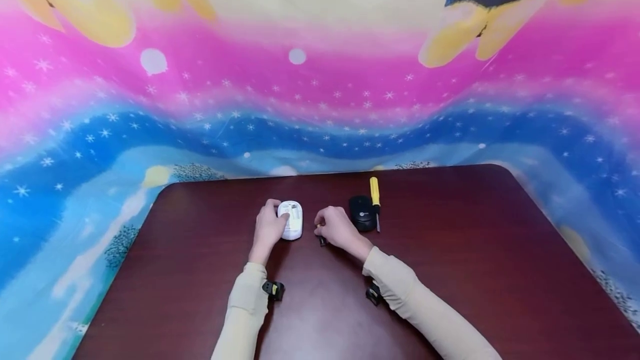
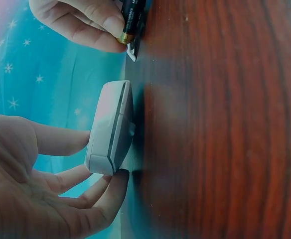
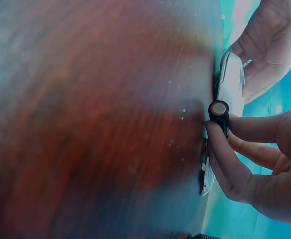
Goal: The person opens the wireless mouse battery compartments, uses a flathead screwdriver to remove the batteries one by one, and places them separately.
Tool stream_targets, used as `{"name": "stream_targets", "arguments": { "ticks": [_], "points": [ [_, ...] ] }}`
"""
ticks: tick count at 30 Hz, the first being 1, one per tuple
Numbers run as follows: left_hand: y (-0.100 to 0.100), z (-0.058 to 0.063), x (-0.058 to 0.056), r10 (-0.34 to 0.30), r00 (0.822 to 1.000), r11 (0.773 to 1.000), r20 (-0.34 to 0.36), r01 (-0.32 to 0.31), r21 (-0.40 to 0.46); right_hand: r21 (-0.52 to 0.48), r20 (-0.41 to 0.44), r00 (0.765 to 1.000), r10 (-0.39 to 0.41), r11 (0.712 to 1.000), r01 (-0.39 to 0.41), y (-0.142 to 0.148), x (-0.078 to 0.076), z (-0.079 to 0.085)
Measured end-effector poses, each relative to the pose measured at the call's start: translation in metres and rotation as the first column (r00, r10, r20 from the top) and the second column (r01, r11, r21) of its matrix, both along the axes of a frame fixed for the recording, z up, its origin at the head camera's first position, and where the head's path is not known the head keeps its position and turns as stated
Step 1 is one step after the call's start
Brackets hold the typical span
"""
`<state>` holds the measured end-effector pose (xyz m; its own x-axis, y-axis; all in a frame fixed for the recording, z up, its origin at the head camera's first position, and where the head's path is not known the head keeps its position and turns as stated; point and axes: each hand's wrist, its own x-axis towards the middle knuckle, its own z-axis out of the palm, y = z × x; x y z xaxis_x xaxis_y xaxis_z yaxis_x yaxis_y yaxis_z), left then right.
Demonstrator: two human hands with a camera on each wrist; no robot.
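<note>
Reddish-brown table point(image 1: 315, 315), snowflake backdrop point(image 1: 300, 104), hands point(image 1: 267, 228) point(image 1: 340, 228) round white mouse point(image 1: 294, 228) (left) and battery point(image 2: 132, 19) (right)

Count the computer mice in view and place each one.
2. The white mouse is held in the left hand; the black mouse lies on the table, just left of the yellow-handled screwdriver in the head view.
</note>
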<state>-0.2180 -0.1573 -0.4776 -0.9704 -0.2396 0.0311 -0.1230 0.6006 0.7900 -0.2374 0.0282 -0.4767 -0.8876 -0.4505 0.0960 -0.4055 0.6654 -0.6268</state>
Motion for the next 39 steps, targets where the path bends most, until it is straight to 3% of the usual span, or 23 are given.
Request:
{"name": "stream_targets", "arguments": {
  "ticks": [7,14,20,30,35,39],
  "points": [
    [-0.014,0.006,0.003,0.009,1.0,0.999,0.012,-0.008,-0.05,0.003,0.014,1.0,0.018,1.0,-0.018,-0.018,0.0,-0.001],
    [0.001,0.004,0.011,0.046,0.999,0.998,0.016,-0.046,-0.05,0.002,0.003,1.0,0.023,1.0,-0.023,-0.011,0.008,-0.004],
    [0.014,0.011,0.012,0.065,0.997,0.996,-0.036,-0.066,-0.051,-0.055,-0.046,0.999,0.019,0.998,-0.022,0.001,0.007,0.006],
    [0.038,0.014,0.018,-0.02,0.989,0.999,-0.145,0.014,-0.042,-0.149,0.024,0.997,-0.069,0.986,0.071,0.027,0.006,0.018],
    [0.056,0.02,0.01,-0.106,0.97,0.994,-0.218,0.099,-0.04,-0.216,0.014,0.991,-0.135,0.967,0.135,0.048,-0.002,0.029],
    [0.069,0.022,0.004,-0.163,0.959,0.987,-0.233,0.161,-0.028,-0.239,0.018,0.983,-0.185,0.954,0.184,0.066,-0.007,0.037]
  ]
}}
